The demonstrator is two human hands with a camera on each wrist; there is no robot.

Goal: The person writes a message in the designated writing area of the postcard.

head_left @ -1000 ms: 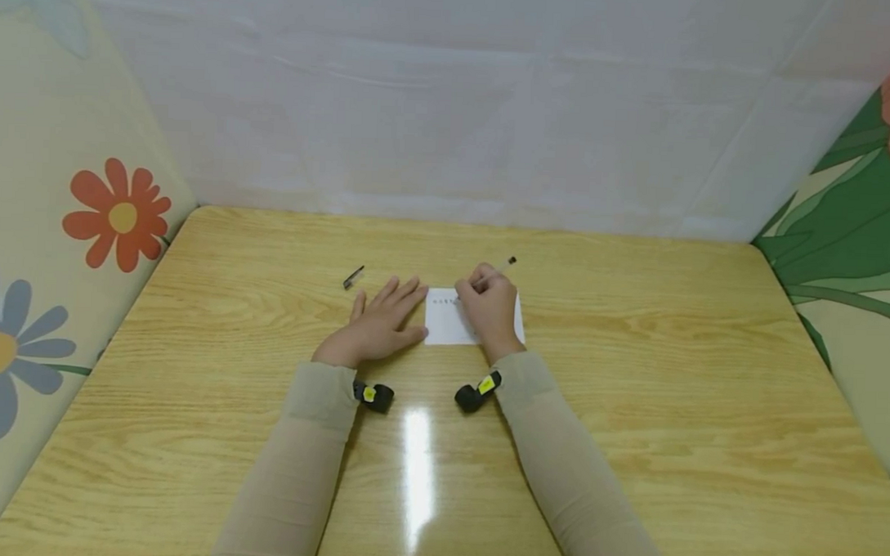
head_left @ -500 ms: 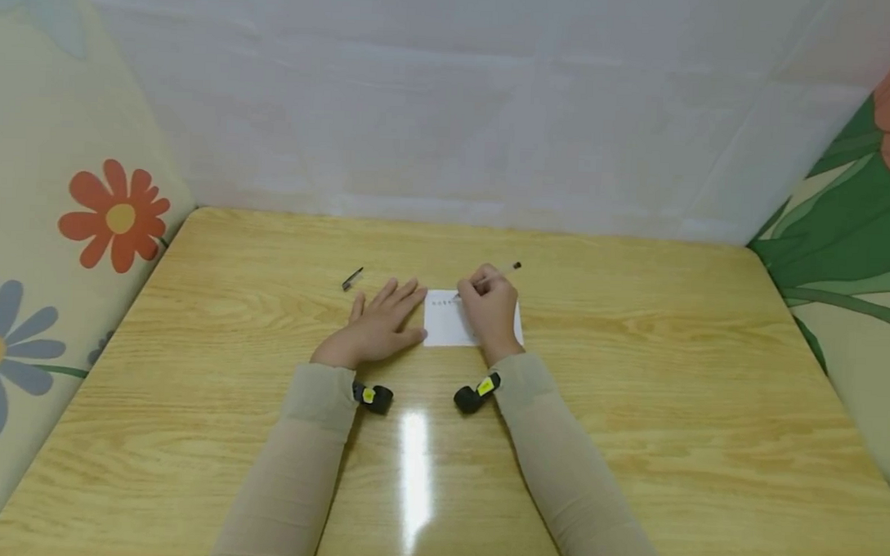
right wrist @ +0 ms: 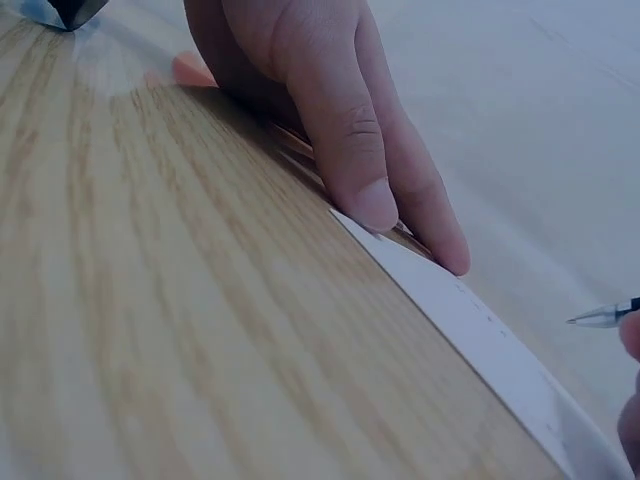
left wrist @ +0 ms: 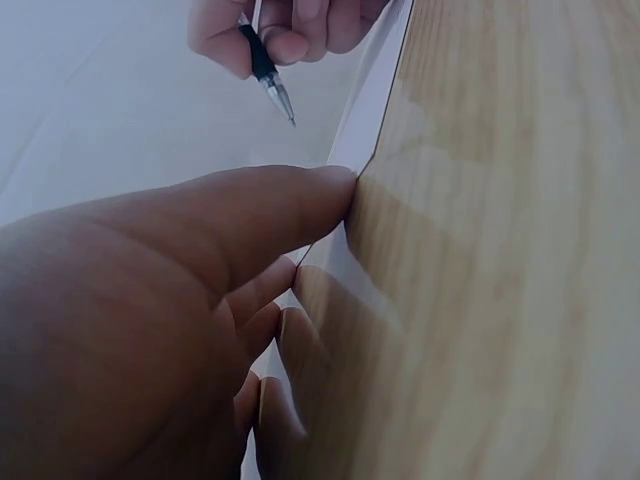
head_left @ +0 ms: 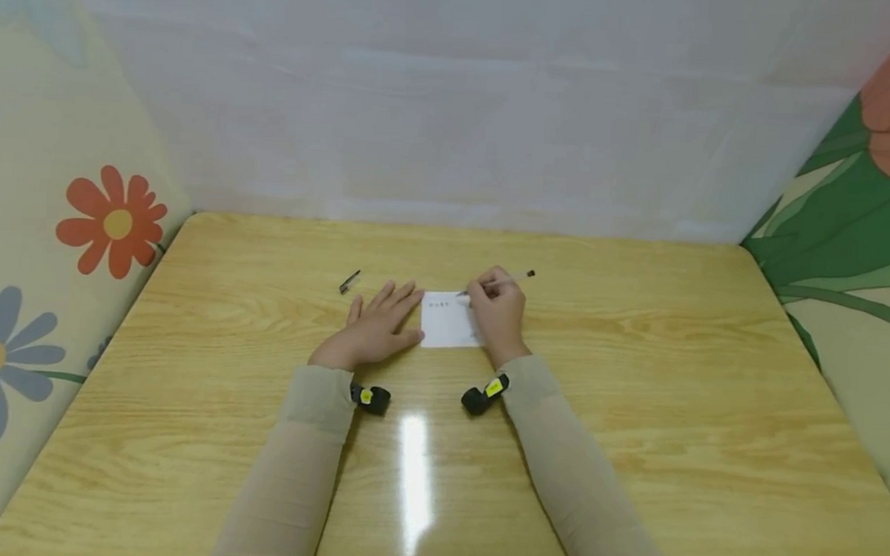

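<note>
A small white sheet of paper [head_left: 449, 326] lies on the table with a short row of dark handwritten marks along its top. My left hand [head_left: 372, 333] lies spread at the sheet's left side, thumb and index fingertips touching its edge. Over the right part of the paper, my right hand [head_left: 499, 311] pinches a slim pen [head_left: 519, 276] with a clear barrel and dark end. In the left wrist view the pen's metal tip [left wrist: 279, 96] points down and appears raised off the sheet. My right hand hides the sheet's right side.
A black-and-clear pen cap [head_left: 350, 281] lies on the wooden table [head_left: 669, 384] beyond my left hand. A white cloth [head_left: 451, 106] hangs behind the table. Flower-painted panels [head_left: 22, 173] stand at both sides.
My right hand has shifted to the right with the pen, uncovering more of the paper, and the pen leans flatter. My left hand stays at the sheet's edge.
</note>
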